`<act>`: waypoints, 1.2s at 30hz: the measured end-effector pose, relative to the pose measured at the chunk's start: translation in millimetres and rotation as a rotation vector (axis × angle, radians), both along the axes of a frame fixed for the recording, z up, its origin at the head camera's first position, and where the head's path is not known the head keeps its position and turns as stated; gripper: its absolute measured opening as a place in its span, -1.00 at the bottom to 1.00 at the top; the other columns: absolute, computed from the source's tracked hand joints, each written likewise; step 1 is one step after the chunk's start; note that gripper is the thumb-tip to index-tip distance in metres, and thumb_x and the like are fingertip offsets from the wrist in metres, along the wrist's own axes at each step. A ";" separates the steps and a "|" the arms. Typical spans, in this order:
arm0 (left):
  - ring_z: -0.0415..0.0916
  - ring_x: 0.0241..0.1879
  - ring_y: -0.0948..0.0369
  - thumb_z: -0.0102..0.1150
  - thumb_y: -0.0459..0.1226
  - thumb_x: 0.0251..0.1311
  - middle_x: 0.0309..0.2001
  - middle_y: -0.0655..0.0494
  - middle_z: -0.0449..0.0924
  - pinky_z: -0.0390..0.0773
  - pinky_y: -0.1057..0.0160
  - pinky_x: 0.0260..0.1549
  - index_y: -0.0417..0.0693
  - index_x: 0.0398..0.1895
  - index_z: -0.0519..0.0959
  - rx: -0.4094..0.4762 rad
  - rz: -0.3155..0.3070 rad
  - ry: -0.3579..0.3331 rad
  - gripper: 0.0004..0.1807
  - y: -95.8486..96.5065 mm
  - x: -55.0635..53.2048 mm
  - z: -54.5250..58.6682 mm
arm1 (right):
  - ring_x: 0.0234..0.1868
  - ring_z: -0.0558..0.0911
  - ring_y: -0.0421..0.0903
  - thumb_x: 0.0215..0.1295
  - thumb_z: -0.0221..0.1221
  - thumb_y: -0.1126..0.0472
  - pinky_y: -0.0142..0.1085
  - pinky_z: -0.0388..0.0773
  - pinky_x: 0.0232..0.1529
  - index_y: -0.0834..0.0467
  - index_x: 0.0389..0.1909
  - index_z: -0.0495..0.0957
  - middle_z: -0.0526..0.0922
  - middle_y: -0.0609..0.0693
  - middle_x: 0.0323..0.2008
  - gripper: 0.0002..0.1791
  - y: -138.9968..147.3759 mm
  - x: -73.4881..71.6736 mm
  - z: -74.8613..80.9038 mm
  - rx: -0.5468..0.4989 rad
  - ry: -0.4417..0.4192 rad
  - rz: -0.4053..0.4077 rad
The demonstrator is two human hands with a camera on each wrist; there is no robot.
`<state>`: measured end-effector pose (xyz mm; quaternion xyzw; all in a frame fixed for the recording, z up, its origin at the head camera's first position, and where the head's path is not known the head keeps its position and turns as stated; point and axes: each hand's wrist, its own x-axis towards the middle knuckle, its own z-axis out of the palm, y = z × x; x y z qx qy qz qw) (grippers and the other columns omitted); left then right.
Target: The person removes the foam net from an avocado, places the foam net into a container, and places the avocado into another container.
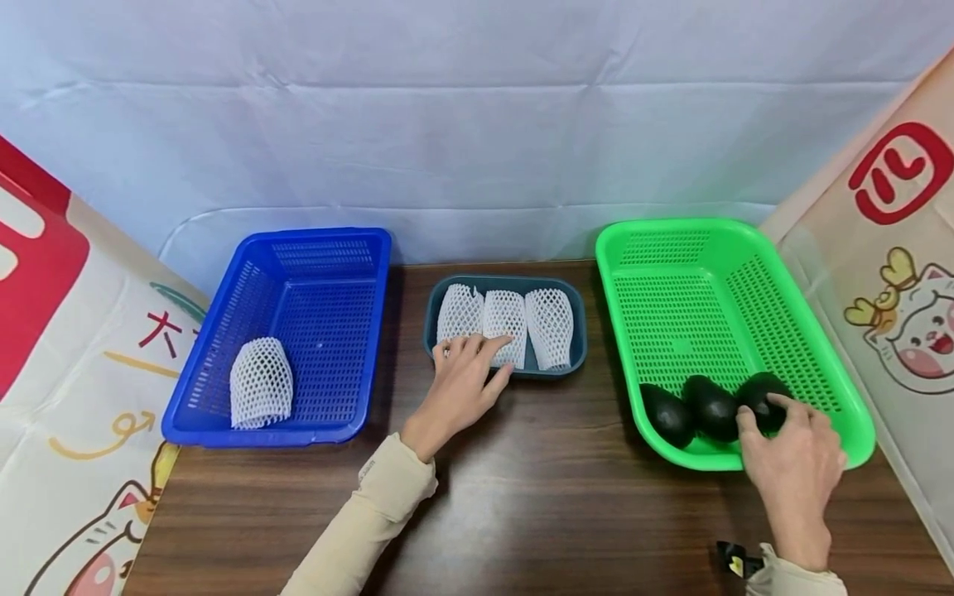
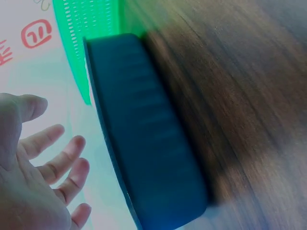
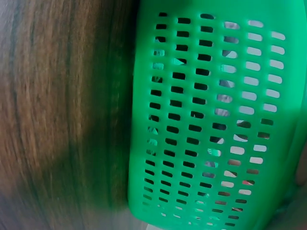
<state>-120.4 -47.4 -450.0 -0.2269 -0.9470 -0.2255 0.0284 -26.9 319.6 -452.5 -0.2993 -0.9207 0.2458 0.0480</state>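
Right hand (image 1: 799, 451) has the rightmost shiny black egg-shaped thing (image 1: 762, 397) pinched in a green plastic basket (image 1: 674, 306), left hand (image 1: 460, 387) just hovers, loose-fingered, over white foam-mesh sleeves (image 1: 503, 310) in a dark-teal oblong tray (image 1: 579, 335).

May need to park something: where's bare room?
Bare: the table between left hand and right hand, nearer than the tray; far halves of the blue basket and green basket. Crowded: green basket's near end (three dark fruits, right hand) and the tray (three net sleeves, left hand).
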 end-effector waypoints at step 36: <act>0.47 -0.03 -0.02 0.26 -0.26 0.25 -0.02 -0.08 0.60 0.42 -0.02 -0.05 -0.13 0.28 0.44 0.236 0.033 0.207 -0.48 -91.8 11.4 24.5 | 0.18 0.49 0.25 0.22 0.35 0.19 0.15 0.38 0.11 0.18 0.15 0.56 0.58 0.23 0.15 -0.53 -85.6 -16.7 -12.8 0.009 0.435 0.630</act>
